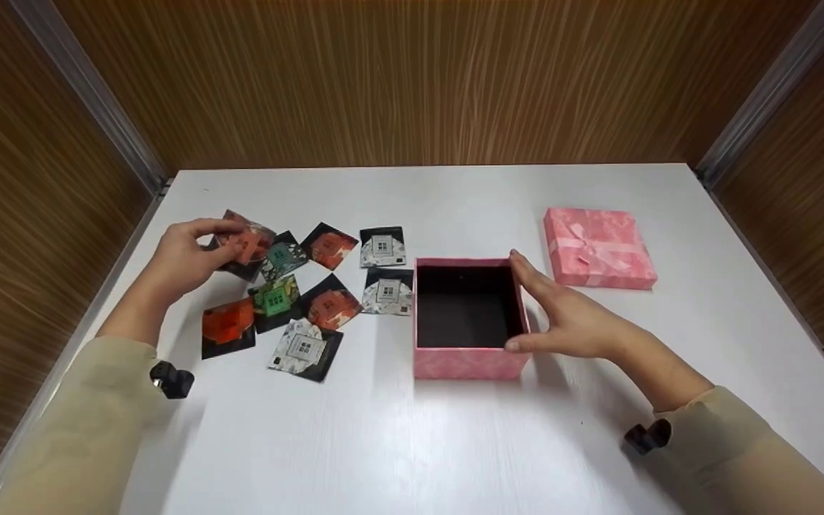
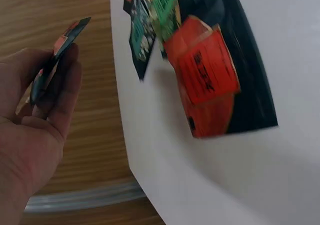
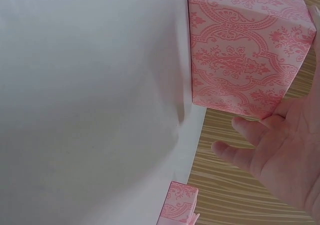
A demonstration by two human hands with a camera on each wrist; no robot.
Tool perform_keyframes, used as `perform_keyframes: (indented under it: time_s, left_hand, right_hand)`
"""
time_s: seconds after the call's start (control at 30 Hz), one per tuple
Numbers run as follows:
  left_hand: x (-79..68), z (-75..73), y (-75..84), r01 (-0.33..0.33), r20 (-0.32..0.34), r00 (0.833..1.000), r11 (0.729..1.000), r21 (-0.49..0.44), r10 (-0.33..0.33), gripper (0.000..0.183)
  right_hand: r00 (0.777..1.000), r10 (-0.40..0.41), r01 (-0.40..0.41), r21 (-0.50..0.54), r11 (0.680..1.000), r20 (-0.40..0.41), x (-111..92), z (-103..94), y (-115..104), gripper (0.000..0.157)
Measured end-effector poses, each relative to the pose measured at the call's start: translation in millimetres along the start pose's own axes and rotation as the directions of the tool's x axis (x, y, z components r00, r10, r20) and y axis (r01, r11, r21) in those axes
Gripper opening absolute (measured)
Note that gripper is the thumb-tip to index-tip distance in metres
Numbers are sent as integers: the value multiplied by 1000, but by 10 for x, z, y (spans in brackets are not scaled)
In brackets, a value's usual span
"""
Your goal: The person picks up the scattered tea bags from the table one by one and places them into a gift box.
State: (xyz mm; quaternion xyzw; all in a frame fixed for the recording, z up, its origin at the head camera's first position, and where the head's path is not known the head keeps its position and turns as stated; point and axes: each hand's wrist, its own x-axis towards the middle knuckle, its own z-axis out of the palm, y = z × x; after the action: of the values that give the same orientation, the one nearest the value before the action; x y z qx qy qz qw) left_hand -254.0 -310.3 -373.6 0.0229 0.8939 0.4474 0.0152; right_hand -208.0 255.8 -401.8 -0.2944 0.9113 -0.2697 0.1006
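Note:
My left hand [image 1: 194, 254] pinches a red and black square sachet [image 1: 254, 242] between thumb and fingers at the far left of the group; the left wrist view shows this sachet [image 2: 64, 44] nearly edge-on. Nearest to that hand lie a teal sachet [image 1: 280, 255] and an orange-red sachet [image 1: 228, 325]. My right hand [image 1: 576, 322] grips the right side of an uncovered pink box [image 1: 466, 365], thumb at the front corner and a finger at the back corner. Its dark inside holds nothing visible. In the right wrist view the patterned box wall [image 3: 240, 60] is beside the fingers.
More sachets lie between the left hand and the box: a green one [image 1: 276, 300], orange ones [image 1: 330, 247] and white ones [image 1: 305, 348]. A pink lid with a ribbon bow [image 1: 601, 247] lies at the back right. Wood-grain panels [image 1: 412, 86] enclose the white table [image 1: 412, 443].

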Motion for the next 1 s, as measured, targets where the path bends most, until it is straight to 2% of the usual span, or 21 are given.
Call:
perform_keyframes:
  time_s: [0.1, 0.3, 0.53, 0.67, 1.0]
  left_hand:
    - [-5, 66, 135, -61, -5, 998, 998, 1, 61, 40]
    - [-17, 225, 403, -178, 18, 984, 984, 1, 178, 37]
    - [-76, 410, 728, -172, 77, 981, 983, -64, 177, 39]
    - [-126, 529, 889, -187, 94, 977, 981, -50, 191, 39]
    - [-199, 851, 1196, -272, 155, 947, 959, -73, 281, 39]
  right_hand:
    - [1000, -5, 5, -3, 1000, 2, 5, -2, -2, 127]
    - [1000, -7, 7, -6, 1000, 4, 5, -2, -9, 127]
    - [1000, -9, 9, -3, 1000, 5, 8, 0, -11, 127]
    - [1000, -12, 12, -4, 1000, 6, 15, 9, -12, 127]
    - [1000, -19, 19, 2, 1000, -3, 6, 9, -20, 127]
